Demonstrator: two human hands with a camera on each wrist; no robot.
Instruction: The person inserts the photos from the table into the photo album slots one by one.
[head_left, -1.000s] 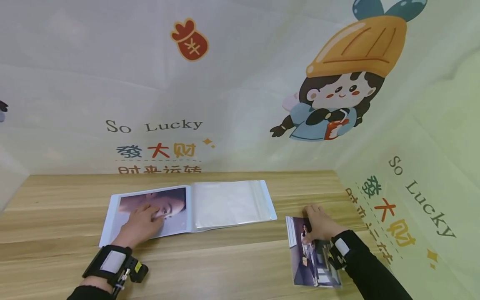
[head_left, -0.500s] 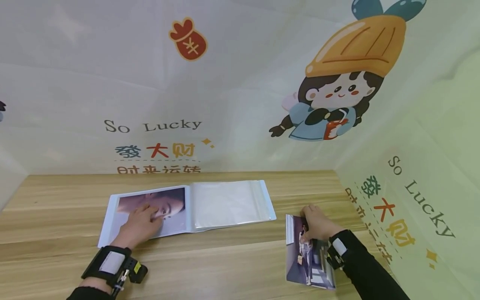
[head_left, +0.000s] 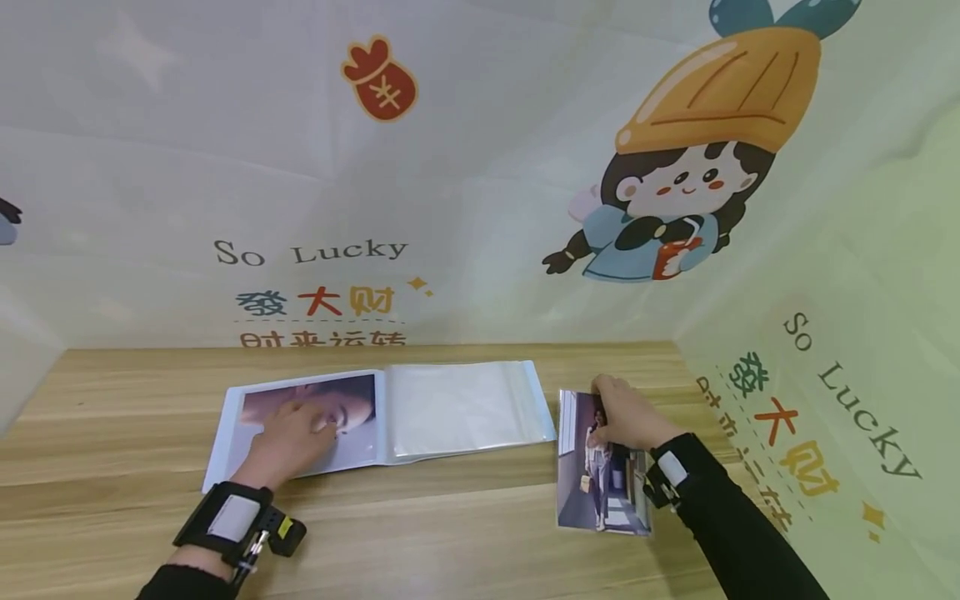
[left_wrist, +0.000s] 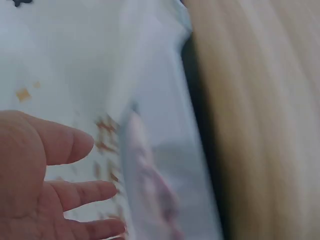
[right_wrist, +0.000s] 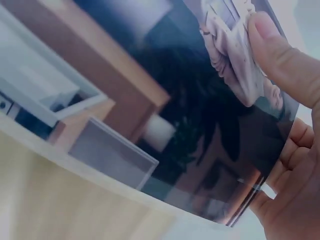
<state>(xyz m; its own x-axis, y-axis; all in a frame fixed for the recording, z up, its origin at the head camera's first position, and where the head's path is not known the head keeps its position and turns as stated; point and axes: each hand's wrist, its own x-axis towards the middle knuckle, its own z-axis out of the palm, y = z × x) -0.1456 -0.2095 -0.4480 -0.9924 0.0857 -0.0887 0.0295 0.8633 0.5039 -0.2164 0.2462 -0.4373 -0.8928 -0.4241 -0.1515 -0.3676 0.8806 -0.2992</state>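
A photo album (head_left: 459,408) lies spread on the table, its left page bearing a close-up photo (head_left: 351,404) of a face and its right page showing a blank clear sleeve. My left hand (head_left: 294,442) is over the left page; in the left wrist view its thumb and fingers (left_wrist: 90,195) are extended and apart beside the album page (left_wrist: 170,130). To the right of the album, my right hand (head_left: 633,414) pinches a printed photo (head_left: 596,483) of a standing person. The right wrist view shows the thumb (right_wrist: 282,55) on the picture side and the other fingers behind it.
The wooden table (head_left: 420,533) runs back to a printed cloth backdrop (head_left: 480,167). Another cloth side (head_left: 862,400) closes off the right. Black wrist straps with cameras (head_left: 281,533) sit on both wrists.
My right hand has lifted the photo off the table and moved it away from me and leftward, towards the album. The left hand has stayed over the left page, with only a slight shift.
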